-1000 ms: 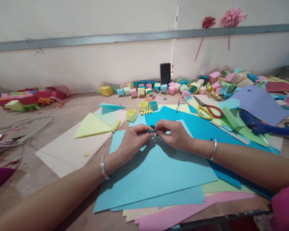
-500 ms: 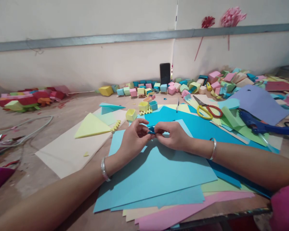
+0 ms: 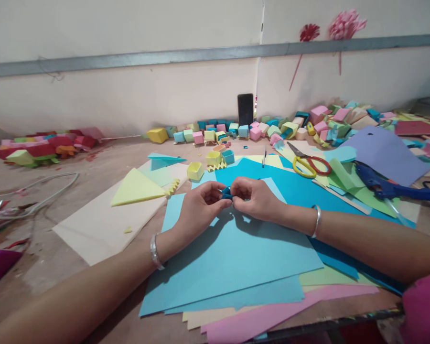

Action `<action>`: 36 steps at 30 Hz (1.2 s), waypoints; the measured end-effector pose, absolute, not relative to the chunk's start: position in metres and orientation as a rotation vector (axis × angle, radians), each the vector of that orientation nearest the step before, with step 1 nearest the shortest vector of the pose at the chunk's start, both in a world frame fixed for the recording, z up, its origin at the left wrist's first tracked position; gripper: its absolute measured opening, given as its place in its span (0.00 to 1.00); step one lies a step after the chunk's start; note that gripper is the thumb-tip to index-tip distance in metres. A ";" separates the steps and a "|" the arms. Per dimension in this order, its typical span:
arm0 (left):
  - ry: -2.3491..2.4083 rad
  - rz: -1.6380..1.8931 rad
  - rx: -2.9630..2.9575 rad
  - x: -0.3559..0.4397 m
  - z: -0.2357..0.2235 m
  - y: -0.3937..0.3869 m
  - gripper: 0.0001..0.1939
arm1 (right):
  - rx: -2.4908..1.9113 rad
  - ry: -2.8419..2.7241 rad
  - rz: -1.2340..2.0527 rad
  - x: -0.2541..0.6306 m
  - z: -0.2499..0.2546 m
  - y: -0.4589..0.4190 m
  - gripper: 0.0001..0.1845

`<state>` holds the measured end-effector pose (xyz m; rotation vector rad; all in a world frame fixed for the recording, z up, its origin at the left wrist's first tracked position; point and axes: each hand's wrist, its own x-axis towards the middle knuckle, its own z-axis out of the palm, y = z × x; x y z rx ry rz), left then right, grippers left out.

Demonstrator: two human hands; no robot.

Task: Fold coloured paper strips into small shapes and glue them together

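Observation:
My left hand (image 3: 198,209) and my right hand (image 3: 257,198) meet above a stack of coloured paper sheets (image 3: 232,258), fingertips pinched together on a small folded blue paper piece (image 3: 226,193). Both hands are closed on it, one from each side. Each wrist wears a silver bangle. The top sheet under my hands is light blue, with darker blue, green, cream and pink sheets beneath it.
Scissors with red and yellow handles (image 3: 310,165) lie right of the hands, a blue glue gun (image 3: 390,188) further right. Small paper boxes (image 3: 215,157) stand behind, a yellow paper triangle (image 3: 136,188) to the left. Many paper cubes and a dark phone (image 3: 245,109) line the wall.
The fingers have worked the small blue piece, bunching it tighter between both hands. The hands have stayed in nearly the same spot above the sheets.

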<state>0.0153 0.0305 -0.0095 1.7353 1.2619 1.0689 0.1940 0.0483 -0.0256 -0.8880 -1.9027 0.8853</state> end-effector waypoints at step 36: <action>1.063 0.852 1.345 0.017 -0.002 0.029 0.15 | -0.784 -1.863 1.183 0.196 -0.026 0.057 0.10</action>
